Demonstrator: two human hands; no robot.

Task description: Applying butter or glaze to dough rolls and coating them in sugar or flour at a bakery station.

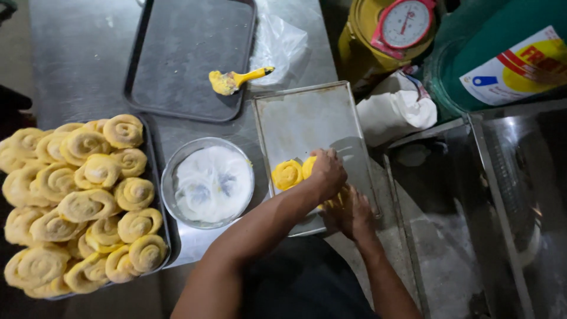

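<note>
Two hands, left hand [326, 173] and right hand [349, 211], press soft spiral dough [287, 175] onto a metal tray [307, 115].

Work surface: a stainless steel table [82, 53], dull grey, lit unevenly from above with soft glare toward the far end. To the right stands a metal-framed glass cabinet [490, 201], its panes reflecting light. Behind it sit a yellow drum [360, 53] carrying a red dial scale [405, 23] and a large green barrel [484, 53]. The floor at the left edge is dark, apparently bare concrete.
</note>
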